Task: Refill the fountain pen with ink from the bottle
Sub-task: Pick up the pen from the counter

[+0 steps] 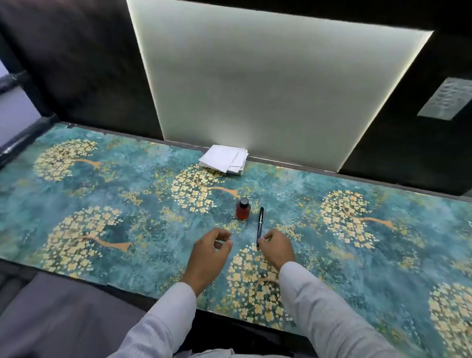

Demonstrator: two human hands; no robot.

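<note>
Resting both hands on the patterned tabletop [119, 194], I count one ink bottle [243, 208], one fountain pen [260, 226] and one stack of white paper [224, 159]. My left hand [208, 255] curls loosely, empty. My right hand [276, 250] pinches the pen's near end; the capped bottle stands upright just beyond my left fingertips.

My right hand [276, 249] touches the near end of the capped black fountain pen [260, 226], my left hand [210, 250] hovers loosely curled at its nine o'clock, and the red ink bottle [243, 208] stands capped at the pen's eleven o'clock.
</note>
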